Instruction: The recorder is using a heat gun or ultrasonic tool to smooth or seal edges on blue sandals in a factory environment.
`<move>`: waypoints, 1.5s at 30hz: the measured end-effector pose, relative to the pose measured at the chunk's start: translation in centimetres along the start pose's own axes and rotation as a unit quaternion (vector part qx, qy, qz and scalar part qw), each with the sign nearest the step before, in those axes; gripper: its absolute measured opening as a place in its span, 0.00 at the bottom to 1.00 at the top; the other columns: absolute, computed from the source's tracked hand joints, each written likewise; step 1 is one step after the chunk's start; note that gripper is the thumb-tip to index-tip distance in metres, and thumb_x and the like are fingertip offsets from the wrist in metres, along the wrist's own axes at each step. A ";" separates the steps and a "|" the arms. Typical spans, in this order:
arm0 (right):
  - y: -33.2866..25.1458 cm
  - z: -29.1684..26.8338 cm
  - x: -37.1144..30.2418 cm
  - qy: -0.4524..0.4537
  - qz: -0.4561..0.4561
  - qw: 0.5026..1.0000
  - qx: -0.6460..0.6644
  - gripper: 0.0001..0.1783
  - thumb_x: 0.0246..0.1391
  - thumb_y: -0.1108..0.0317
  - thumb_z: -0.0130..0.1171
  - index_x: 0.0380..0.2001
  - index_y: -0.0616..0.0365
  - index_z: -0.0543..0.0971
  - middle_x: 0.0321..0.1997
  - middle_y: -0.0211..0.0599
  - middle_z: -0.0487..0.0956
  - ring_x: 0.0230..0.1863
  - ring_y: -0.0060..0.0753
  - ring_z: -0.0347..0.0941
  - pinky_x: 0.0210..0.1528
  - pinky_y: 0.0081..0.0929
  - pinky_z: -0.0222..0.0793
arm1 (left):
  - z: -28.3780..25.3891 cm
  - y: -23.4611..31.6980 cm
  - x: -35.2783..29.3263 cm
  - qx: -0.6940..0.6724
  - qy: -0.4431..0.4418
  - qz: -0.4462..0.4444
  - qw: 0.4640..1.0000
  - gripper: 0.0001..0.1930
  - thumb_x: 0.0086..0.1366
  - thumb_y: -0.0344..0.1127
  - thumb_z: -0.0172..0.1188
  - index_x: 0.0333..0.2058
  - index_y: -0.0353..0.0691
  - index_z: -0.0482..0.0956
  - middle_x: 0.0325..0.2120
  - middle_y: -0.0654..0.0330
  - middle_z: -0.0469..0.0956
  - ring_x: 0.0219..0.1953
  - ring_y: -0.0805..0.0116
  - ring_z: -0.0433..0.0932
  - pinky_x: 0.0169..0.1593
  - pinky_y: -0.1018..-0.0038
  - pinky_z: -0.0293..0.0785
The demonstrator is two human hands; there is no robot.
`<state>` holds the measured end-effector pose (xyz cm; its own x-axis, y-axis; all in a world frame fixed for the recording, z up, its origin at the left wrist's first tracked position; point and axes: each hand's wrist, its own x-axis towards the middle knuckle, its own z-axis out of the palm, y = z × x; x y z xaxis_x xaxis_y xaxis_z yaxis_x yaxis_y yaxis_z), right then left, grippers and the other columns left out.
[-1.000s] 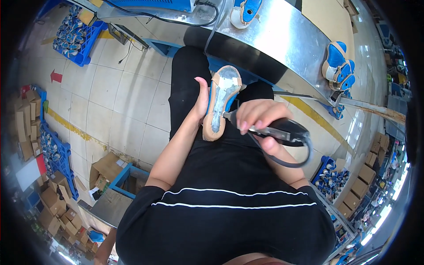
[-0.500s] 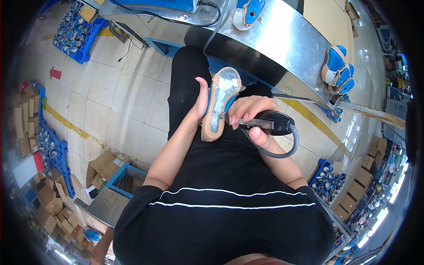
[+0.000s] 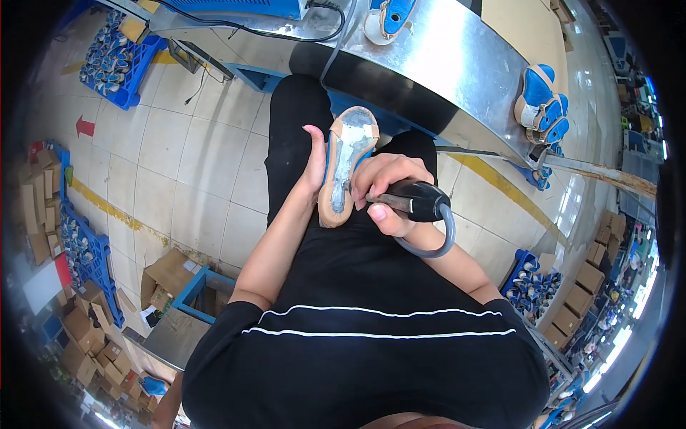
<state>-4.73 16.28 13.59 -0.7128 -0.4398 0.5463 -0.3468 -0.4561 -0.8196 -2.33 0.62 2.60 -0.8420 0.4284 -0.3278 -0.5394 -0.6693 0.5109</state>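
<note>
A sandal on a blue last (image 3: 346, 161) is held over my lap, its underside up, with tan edges and a greyish-white patchy middle. My left hand (image 3: 313, 168) grips it from the left side, thumb sticking up and the other fingers hidden beneath. In my right hand (image 3: 393, 175) is a black corded handheld tool (image 3: 427, 200) with a metal front part, pinched between thumb and fingers. Its narrow end points left at the sandal's lower right edge. The fingers partly cover that end, so contact with the sandal cannot be made out.
A metal worktable (image 3: 457, 50) curves ahead, carrying one sandal (image 3: 390, 20) and a group of sandals (image 3: 542, 107) at its right end. Blue crates (image 3: 146, 68) of lasted shoes stand on the floor. A blue-framed stool (image 3: 196, 293) and cardboard boxes (image 3: 171, 272) are at left.
The whole view has shifted slightly. The tool and my right hand have moved a little left, closer in against the sandal, and the tool's tip is now more covered by my fingers.
</note>
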 end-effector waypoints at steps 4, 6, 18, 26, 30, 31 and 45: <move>0.1 0.6 -0.2 0.077 0.045 0.995 0.036 0.13 0.47 0.65 0.71 0.28 0.58 0.76 0.25 0.39 0.82 0.24 0.29 0.80 0.31 0.23 0.77 | 0.4 0.2 -0.1 0.003 0.000 -0.004 1.000 0.67 0.54 0.90 0.14 0.73 0.39 0.61 0.63 0.49 0.75 0.64 0.57 0.75 0.67 0.62 0.74; 0.2 0.2 -0.4 0.080 0.072 0.993 0.046 0.13 0.47 0.64 0.71 0.29 0.57 0.76 0.25 0.38 0.82 0.25 0.29 0.80 0.31 0.23 0.77 | 0.7 0.2 -0.1 0.008 0.004 0.011 1.000 0.67 0.54 0.91 0.15 0.72 0.39 0.63 0.60 0.50 0.77 0.60 0.60 0.78 0.60 0.64 0.79; 0.0 -0.1 0.6 0.206 -0.009 0.978 -0.037 0.13 0.66 0.66 0.54 0.48 0.60 0.69 0.56 0.62 0.72 0.28 0.32 0.79 0.39 0.33 0.79 | 0.9 -0.1 0.0 0.059 0.095 0.002 0.994 0.66 0.55 0.90 0.15 0.72 0.40 0.64 0.60 0.50 0.77 0.56 0.60 0.81 0.54 0.67 0.82; -3.1 -2.7 1.8 0.141 -0.048 0.988 -0.042 0.17 0.68 0.60 0.56 0.53 0.56 0.69 0.36 0.46 0.79 0.29 0.35 0.75 0.36 0.37 0.74 | -0.4 -0.6 0.0 0.070 0.081 -0.025 0.994 0.66 0.54 0.90 0.15 0.70 0.41 0.67 0.50 0.54 0.83 0.44 0.70 0.85 0.42 0.75 0.84; -3.0 -1.0 1.4 0.095 0.017 0.993 0.073 0.19 0.65 0.57 0.62 0.49 0.58 0.71 0.34 0.44 0.78 0.28 0.34 0.74 0.35 0.36 0.73 | -0.8 -0.5 -0.2 0.053 0.020 0.004 0.998 0.63 0.58 0.89 0.17 0.70 0.40 0.66 0.55 0.54 0.81 0.49 0.66 0.84 0.49 0.71 0.83; -3.0 -0.8 1.1 0.093 0.033 0.992 0.083 0.18 0.65 0.58 0.64 0.47 0.58 0.72 0.34 0.44 0.78 0.28 0.33 0.75 0.36 0.36 0.73 | -0.7 -0.4 -0.2 0.046 0.029 0.006 0.998 0.63 0.58 0.88 0.17 0.70 0.40 0.66 0.55 0.54 0.81 0.49 0.66 0.84 0.49 0.71 0.83; -0.7 0.2 0.6 0.038 0.046 0.997 0.044 0.16 0.62 0.63 0.67 0.44 0.61 0.74 0.32 0.44 0.80 0.30 0.33 0.78 0.33 0.27 0.77 | 0.0 -0.6 0.0 -0.027 0.141 0.031 0.989 0.60 0.62 0.86 0.19 0.71 0.40 0.65 0.58 0.53 0.79 0.53 0.63 0.82 0.55 0.68 0.80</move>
<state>-4.76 16.16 14.49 -0.7847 -0.4239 0.4523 -0.2251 -0.4851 -0.8450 -2.00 1.06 2.29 -0.8361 0.2047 -0.5089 -0.4796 -0.7232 0.4970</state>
